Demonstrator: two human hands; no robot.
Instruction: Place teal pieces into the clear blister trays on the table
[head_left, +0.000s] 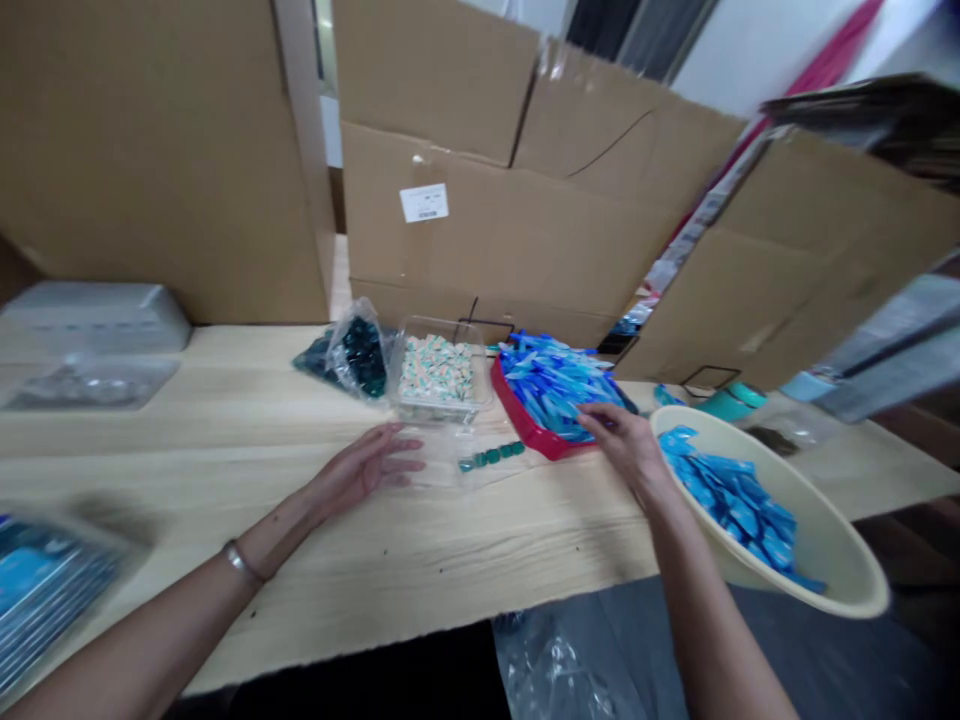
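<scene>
Left forearm (142, 640), bare, with a metal bangle (240, 562) at the wrist, enters from the lower edge; a blurred plastic-wrapped pack of blue items (45, 590) lies beside it at the frame corner. Hands well apart. Left hand (367, 468): open, fingers spread, palm down over the worktop (525, 540), beside a clear plastic sheet (442, 462) and a short row of teal pieces (491, 456). Right hand (622, 445): fingertips at the near edge of a heap of blue plastic-wrapped pieces (555, 385) piled in a red tray (525, 425); any grip cannot be told.

Just right of that hand, a tilted cream plastic basin (832, 540) holds more blue pieces (731, 505). Behind the hands, left to right: clear bag of dark teal items (364, 355), clear tub of white-and-green pieces (439, 370), teal container (731, 404).

Surface: pale wood grain. Far left: grey packaging (94, 318). Background: large cardboard cartons (510, 225), one bearing a white label (424, 202), its print too small to read.
</scene>
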